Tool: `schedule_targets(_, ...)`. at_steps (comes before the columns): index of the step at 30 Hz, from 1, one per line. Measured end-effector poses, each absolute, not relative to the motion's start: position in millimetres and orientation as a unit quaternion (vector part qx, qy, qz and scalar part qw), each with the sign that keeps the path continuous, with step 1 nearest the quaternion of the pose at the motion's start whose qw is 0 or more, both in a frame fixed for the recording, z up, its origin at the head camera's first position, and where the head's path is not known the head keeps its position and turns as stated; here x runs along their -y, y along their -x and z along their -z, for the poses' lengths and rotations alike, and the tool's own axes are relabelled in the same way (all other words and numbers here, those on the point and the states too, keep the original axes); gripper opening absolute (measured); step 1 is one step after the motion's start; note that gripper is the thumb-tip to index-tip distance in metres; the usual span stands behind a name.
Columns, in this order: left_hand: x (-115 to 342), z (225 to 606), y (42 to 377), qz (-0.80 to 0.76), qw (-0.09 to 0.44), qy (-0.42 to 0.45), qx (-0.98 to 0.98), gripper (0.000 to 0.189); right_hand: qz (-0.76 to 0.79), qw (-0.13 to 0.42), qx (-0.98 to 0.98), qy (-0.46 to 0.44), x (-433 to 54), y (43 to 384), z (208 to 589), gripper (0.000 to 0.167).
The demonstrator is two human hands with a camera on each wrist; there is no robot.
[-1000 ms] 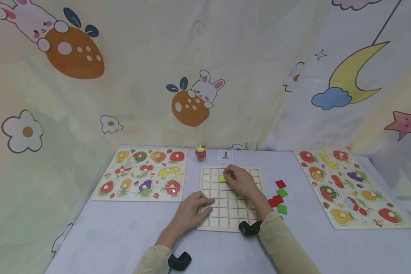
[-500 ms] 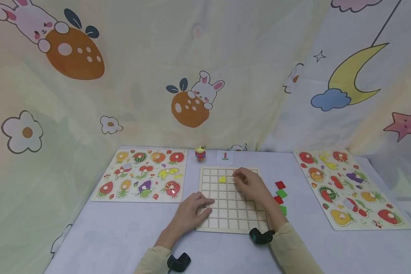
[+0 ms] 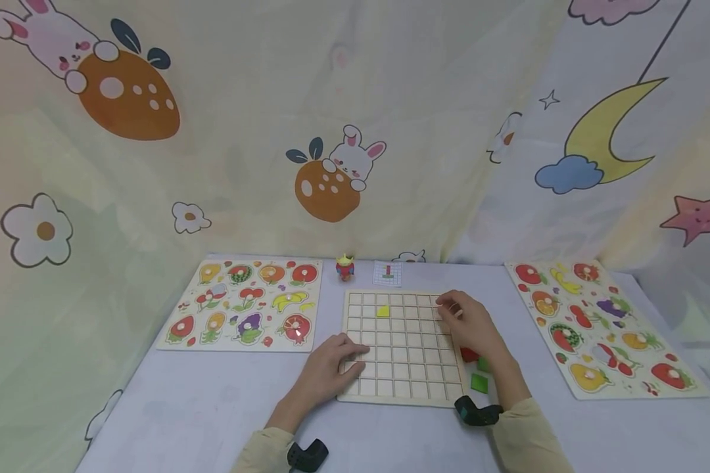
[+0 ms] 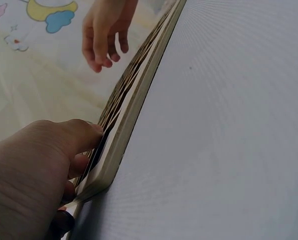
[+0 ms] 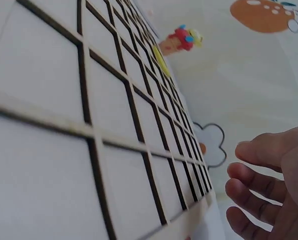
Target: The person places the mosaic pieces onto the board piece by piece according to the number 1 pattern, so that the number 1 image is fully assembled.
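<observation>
A wooden grid board point(image 3: 401, 355) lies flat on the table with one yellow square tile point(image 3: 382, 311) in a cell of its upper part. My left hand point(image 3: 330, 364) rests at the board's left edge, index finger and thumb reaching onto its surface; the left wrist view has the thumb point(image 4: 84, 134) right at the rim. Over the board's upper right edge hovers my right hand point(image 3: 470, 325), fingers loosely bent. Nothing shows between its fingers point(image 5: 256, 182) in the right wrist view. Red tiles point(image 3: 469, 355) and green tiles point(image 3: 479, 383) lie beside the board, partly hidden by that hand.
Fruit puzzle boards lie at the left point(image 3: 242, 305) and right point(image 3: 603, 328). Behind the grid board stand a small toy figure point(image 3: 345, 268) and a card point(image 3: 387, 272) with a coloured grid pattern. A printed cloth point(image 3: 236, 164) hangs behind the table.
My right hand has moved away from the yellow tile, rightward to the board's right edge, leaving the tile in its cell. My left hand has stayed in place.
</observation>
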State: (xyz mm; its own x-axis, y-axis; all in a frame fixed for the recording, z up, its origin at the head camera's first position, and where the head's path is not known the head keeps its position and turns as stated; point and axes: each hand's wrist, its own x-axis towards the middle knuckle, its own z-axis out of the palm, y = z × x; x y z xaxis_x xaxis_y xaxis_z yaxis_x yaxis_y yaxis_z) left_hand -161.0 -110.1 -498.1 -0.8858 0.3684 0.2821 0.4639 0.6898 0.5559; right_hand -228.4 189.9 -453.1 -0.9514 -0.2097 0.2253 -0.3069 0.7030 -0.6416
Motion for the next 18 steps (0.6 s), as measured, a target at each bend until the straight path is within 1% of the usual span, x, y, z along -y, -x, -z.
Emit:
schedule_targets(10,109.1,499.4,160.1,0.324,0.072,0.227,0.915,0.027,-0.339,0.052,0.938,-0.047,-224.0,227.2,457.5,0.024)
schedule_targets(18,109.2,496.8,160.4,0.328,0.065,0.218,0.917,0.026,-0.319,0.016,0.947,0.010,-243.6,227.3,464.4,0.027)
